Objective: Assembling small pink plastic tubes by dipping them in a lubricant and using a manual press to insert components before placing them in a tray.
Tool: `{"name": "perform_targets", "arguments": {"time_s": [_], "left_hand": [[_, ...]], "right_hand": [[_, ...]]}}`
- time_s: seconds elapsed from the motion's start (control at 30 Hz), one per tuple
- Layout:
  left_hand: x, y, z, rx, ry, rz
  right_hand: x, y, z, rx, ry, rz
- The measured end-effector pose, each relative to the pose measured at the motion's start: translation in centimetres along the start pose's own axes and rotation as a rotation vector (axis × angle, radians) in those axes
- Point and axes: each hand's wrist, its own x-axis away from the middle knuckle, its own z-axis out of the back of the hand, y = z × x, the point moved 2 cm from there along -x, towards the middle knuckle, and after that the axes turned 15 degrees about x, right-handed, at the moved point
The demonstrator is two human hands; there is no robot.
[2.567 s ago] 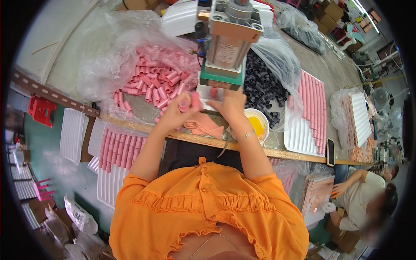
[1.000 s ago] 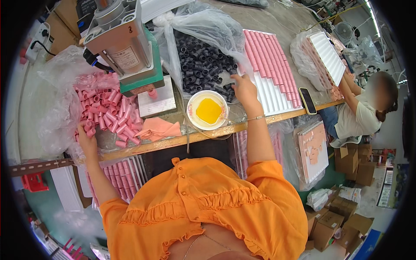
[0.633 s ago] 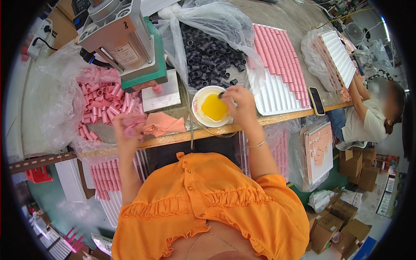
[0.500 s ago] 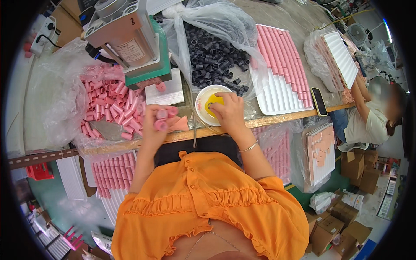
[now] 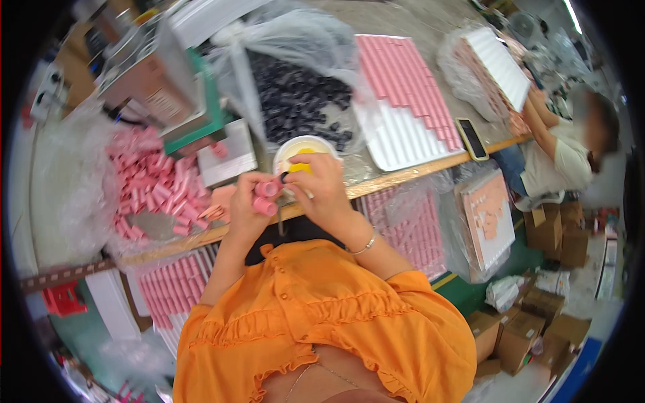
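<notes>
head, left hand (image 5: pixel 246 203) — curled, gripping tubes (image 5: pixel 265 206)

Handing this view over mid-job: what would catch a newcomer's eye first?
The bright orange blouse fills the lower middle. Just above it, the left hand holds pink tubes and the right hand a small black piece, close together. On the bench, a pink heap lies left and a black pile lies nearer the middle.

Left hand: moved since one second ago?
Yes, rightward. The left hand was left of the silver rectangular metal block; now it is by that block's near right corner.
</notes>
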Motion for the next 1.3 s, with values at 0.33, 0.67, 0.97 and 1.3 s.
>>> {"name": "perform_targets", "arguments": {"time_s": [0.33,0.67,0.97,1.3], "left_hand": [[0.1,-0.1,-0.1,0.179,0.108,0.333],[-1.2,0.5,2.3,-0.107,0.025,0.232],[-2.3,4.1,3.2,-0.512,-0.256,0.134],[-1.1,3.2,7.9,-0.318,-0.153,-0.028]], "right_hand": [[5.5,27.1,8.5,0.828,0.335,-0.766],[4.0,25.3,10.1,0.602,0.199,-0.698],[-2.2,1.3,-0.8,0.04,-0.251,0.167],[-3.3,-1.6,-5.9,-0.006,-0.311,0.235]]}}
